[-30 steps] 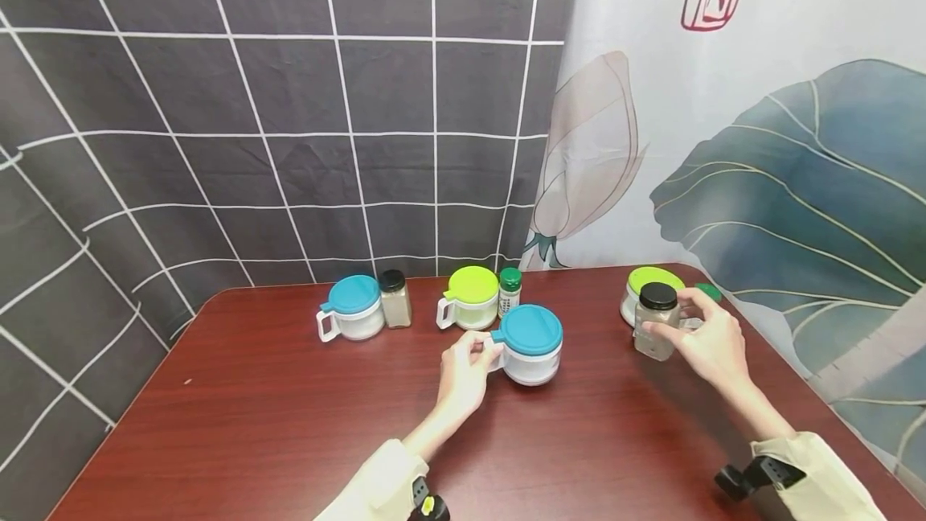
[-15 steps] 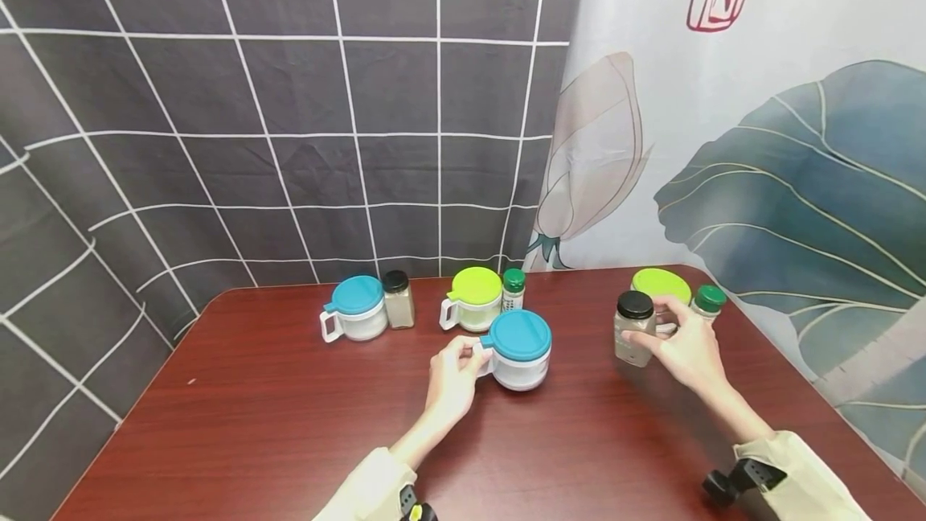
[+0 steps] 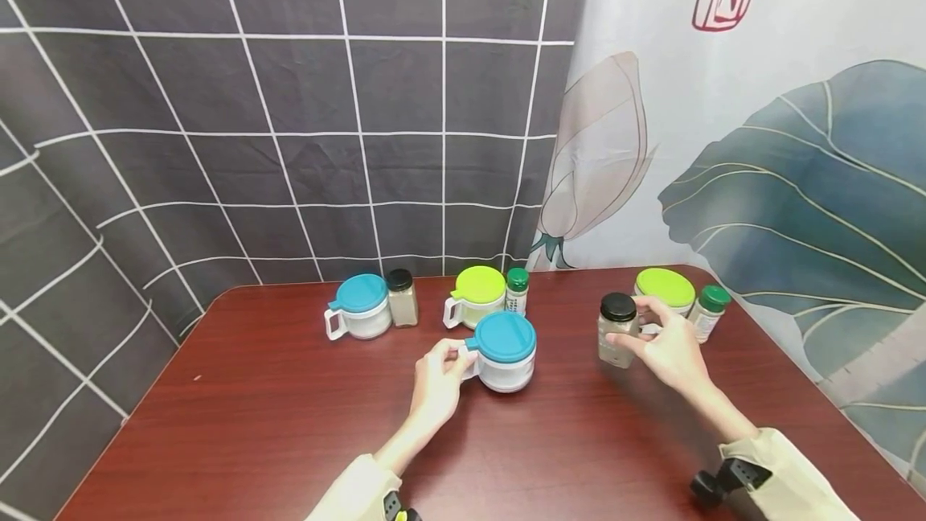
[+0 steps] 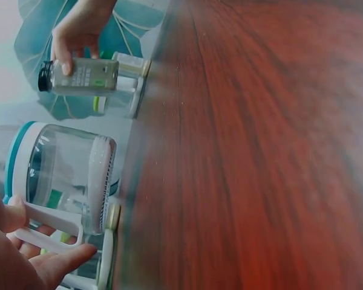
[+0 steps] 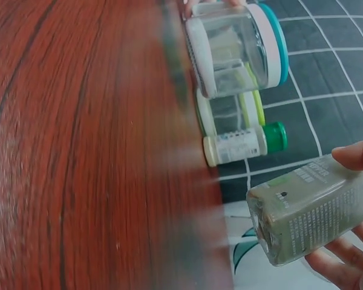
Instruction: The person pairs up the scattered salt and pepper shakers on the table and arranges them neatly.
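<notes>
My left hand (image 3: 436, 384) pinches the white handle of a clear seasoning jar (image 3: 505, 354) with a blue lid. It appears to hang just above the table, upright. Fingers and thumb around the handle show in the left wrist view, where the jar's ridged white base (image 4: 101, 184) faces the tabletop. Between right thumb and fingers, my right hand (image 3: 674, 350) grips a square spice bottle (image 3: 615, 338) with a black cap, filled with pale powder. The right wrist view shows this bottle (image 5: 308, 211) off the table and slightly tilted; its cap is out of that frame.
Along the back of the brown table (image 3: 289, 424) stand another blue-lidded jar (image 3: 362, 308), a black-capped bottle (image 3: 402, 300), a green-lidded jar (image 3: 480, 296) and a green-capped shaker (image 3: 517, 292). At right are a second green-lidded jar (image 3: 665, 288) and shaker (image 3: 709, 313). Curtains (image 3: 398, 87) hang behind.
Both hands have moved left with what they hold, the blue-lidded jar also slightly nearer. As the black-capped bottle moved away, the right-hand green-lidded jar and shaker came more into view.
</notes>
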A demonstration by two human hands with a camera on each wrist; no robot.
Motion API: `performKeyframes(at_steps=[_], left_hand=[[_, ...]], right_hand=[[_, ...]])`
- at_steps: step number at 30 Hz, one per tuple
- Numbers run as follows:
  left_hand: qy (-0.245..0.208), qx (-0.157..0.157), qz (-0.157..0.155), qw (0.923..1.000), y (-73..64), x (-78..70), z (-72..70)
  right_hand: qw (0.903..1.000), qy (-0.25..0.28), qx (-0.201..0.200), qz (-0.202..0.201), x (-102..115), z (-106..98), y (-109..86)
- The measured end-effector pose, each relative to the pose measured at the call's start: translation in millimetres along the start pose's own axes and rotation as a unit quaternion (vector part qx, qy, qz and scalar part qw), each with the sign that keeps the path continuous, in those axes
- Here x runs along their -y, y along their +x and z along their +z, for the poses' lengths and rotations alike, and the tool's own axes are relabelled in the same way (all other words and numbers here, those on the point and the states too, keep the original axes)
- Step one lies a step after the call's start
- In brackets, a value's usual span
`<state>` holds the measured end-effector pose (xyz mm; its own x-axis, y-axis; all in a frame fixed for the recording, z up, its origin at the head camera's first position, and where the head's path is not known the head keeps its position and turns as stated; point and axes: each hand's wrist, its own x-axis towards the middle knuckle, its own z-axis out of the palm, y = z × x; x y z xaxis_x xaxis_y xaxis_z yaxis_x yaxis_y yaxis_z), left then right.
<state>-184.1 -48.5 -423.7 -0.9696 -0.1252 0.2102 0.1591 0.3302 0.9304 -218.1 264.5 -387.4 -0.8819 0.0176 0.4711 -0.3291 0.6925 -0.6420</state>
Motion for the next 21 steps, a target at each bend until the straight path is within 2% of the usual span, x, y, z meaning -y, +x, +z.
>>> performKeyframes(at_steps=[8,14,21], left_hand=[[0.000,-0.003,-0.006,1.0000,-2.2,4.3,-10.9],[-0.002,-0.009,-0.013,0.9999,-1.7,5.1,-19.3],[0.015,-0.008,-0.012,0.9998,-3.1,4.5,-28.1]], right_hand=[[0.9996,0.022,0.016,-0.005,7,8,-1.5],[0.9978,0.058,0.029,-0.015,8,17,-2.0],[0.9966,0.071,0.040,-0.014,13,25,-2.0]])
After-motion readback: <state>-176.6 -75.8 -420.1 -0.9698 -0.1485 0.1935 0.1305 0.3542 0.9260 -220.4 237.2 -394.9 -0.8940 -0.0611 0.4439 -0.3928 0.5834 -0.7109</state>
